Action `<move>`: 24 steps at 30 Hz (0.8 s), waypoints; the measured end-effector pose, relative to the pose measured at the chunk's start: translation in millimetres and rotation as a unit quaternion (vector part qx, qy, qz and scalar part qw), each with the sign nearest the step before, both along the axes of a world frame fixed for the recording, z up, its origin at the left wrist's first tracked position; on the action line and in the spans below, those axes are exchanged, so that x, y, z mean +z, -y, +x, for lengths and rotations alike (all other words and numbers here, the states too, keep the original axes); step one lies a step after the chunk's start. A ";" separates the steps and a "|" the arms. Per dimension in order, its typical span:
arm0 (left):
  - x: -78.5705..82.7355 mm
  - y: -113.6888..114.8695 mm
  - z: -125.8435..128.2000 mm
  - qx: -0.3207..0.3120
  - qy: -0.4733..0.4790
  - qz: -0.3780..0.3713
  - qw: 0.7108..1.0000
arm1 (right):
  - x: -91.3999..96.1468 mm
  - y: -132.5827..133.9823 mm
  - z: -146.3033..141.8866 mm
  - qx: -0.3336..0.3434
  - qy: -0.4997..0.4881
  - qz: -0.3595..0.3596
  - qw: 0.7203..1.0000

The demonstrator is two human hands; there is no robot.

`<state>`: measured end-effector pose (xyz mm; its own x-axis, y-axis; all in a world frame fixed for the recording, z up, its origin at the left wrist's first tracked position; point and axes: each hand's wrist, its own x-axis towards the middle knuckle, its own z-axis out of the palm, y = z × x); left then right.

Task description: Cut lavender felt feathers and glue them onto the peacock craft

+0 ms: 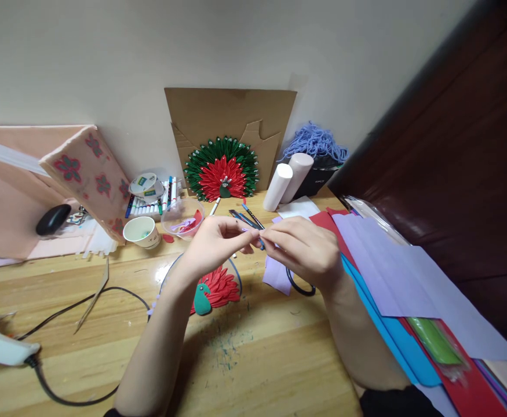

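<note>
My left hand [218, 242] is closed in a pinch on a small purple piece [247, 230], which looks like a foam or paper strip. Fingertip to fingertip with it, my right hand [304, 248] pinches the piece's other end; the fingers cover most of it. Below my left wrist lies a round-edged bird craft with red petals [222, 286] and a green head [201, 298], partly hidden by my forearm. Under my right hand are a purple sheet [277, 275] and a black loop [302, 288], perhaps a scissors handle.
A finished-looking red and green peacock [225, 174] leans on cardboard [231, 110]. To the left are a paper cup [142, 233], a clear bowl [182, 215], markers [149, 207] and a corded glue gun [3, 343]. Coloured sheets [387, 272] cover the right side; white rolls [278, 186] stand behind.
</note>
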<state>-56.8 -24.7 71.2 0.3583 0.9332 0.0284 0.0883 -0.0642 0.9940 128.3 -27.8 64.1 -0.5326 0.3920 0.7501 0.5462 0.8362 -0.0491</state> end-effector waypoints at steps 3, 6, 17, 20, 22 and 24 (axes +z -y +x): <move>-0.3 1.5 0.6 0.005 0.003 0.031 0.999 | 3.0 2.0 -5.1 0.002 -0.100 -0.100 0.990; 0.3 5.5 2.8 0.030 -0.029 0.081 0.996 | 3.8 4.1 -9.1 -0.005 -0.175 -0.211 0.962; 0.8 9.6 1.6 0.079 -0.099 0.236 0.964 | 9.3 9.0 -6.6 -0.048 -0.194 -0.225 0.954; 0.5 8.3 -3.0 0.095 -0.085 0.223 0.966 | 9.6 10.0 -4.3 -0.063 -0.204 -0.236 0.948; 0.9 8.3 -4.1 0.116 -0.066 0.224 0.966 | 8.3 9.7 -3.2 -0.073 -0.223 -0.256 0.938; 1.7 9.0 -2.9 0.112 -0.049 0.240 0.963 | 6.5 9.0 -3.0 -0.068 -0.237 -0.289 0.925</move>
